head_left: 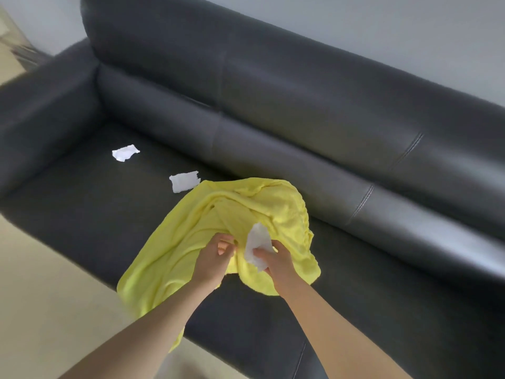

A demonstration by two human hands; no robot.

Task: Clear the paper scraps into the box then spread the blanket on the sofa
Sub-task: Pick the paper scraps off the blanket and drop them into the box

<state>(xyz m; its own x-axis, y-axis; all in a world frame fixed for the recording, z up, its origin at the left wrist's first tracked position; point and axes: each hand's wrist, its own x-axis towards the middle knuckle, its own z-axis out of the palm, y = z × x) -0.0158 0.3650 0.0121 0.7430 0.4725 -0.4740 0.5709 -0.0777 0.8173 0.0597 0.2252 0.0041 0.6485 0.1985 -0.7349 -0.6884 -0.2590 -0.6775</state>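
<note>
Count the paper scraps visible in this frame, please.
3. One scrap lies on the sofa seat near the armrest, a second beside the yellow blanket, a third held in the right hand. The blanket may hide more.

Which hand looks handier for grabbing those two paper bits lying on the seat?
Probably the left hand: both loose scraps lie on its side, and the right hand already holds paper.

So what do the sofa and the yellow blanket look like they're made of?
Sofa: dark grey leather or faux leather, by its smooth sheen and stitched seams; which one I cannot tell. Blanket: soft, matte, terry-like or fleece cloth that bunches into loose folds.
</note>
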